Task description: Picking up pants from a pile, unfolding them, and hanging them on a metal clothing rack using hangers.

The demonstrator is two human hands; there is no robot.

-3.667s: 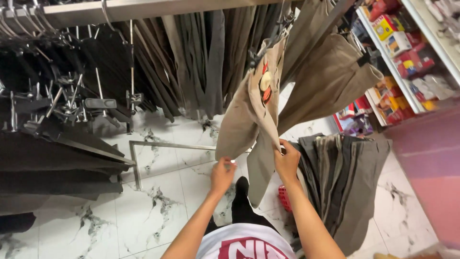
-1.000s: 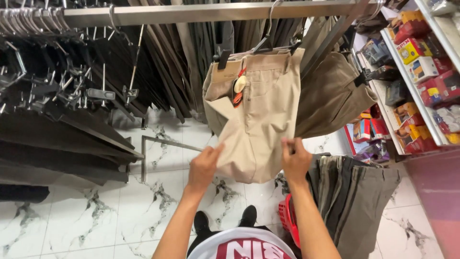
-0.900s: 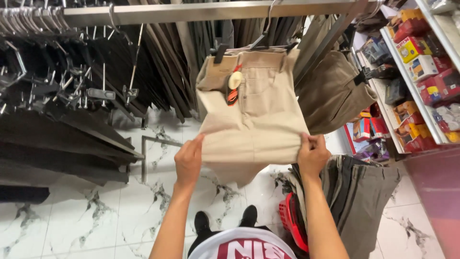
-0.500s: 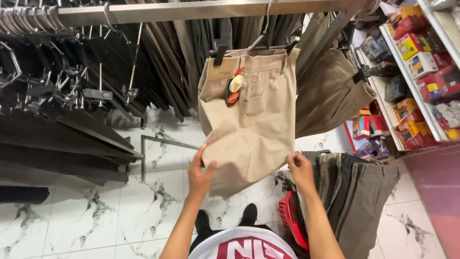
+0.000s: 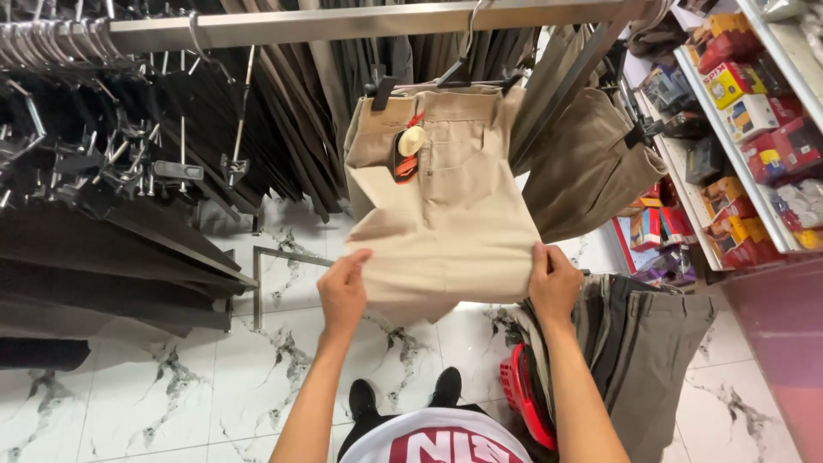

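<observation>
Two hands: left hand (image 5: 343, 291) and right hand (image 5: 553, 283) are closed on trousers (image 5: 446, 223), below rail (image 5: 360, 24).
Handling: soft, light; best gripped by the fold edges.

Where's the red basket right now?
Head view, low and right of centre: the red basket sits on the marble floor, beside the right forearm, under the grey trousers.

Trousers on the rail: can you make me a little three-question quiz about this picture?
1. True or false: both hands grip the beige trousers.
2. What do the trousers hang from? A) a shelf B) a hanger on the rail C) a basket
3. What colour is the basket by the feet?

Key: 1 true: left hand and right hand each pinch a side. 2 B. 3 red.
</observation>
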